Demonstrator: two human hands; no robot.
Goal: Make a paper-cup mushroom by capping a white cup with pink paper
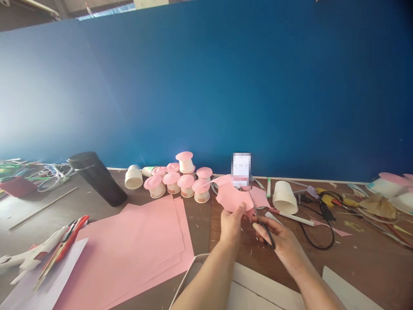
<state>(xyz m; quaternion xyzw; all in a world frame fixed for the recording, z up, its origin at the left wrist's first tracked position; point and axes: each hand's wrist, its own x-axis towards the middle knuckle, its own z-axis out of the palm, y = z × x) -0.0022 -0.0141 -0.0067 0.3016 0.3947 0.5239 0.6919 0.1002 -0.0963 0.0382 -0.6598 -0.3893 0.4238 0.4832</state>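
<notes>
My left hand [231, 224] pinches the lower edge of a pink paper sheet [231, 198] whose outline is cut into curves. The sheet is held up above the brown table. My right hand [279, 239] has its fingers through the handles of dark scissors [265, 228]. The blades point up and left and lie across the paper near a curved cutout; how far apart they stand is hard to see. Behind the paper, several small white cups topped with pink paper discs [186, 183] stand in a cluster, one of them raised on the others.
Pink paper sheets [138, 245] lie to the left, beside a red utility knife [69, 241] and a white glue gun [38, 252]. A black tumbler [100, 178] leans there. White stacked cups [284, 197], a marker [295, 218] and a black cable [318, 249] lie right. A blue partition [206, 86] closes the back.
</notes>
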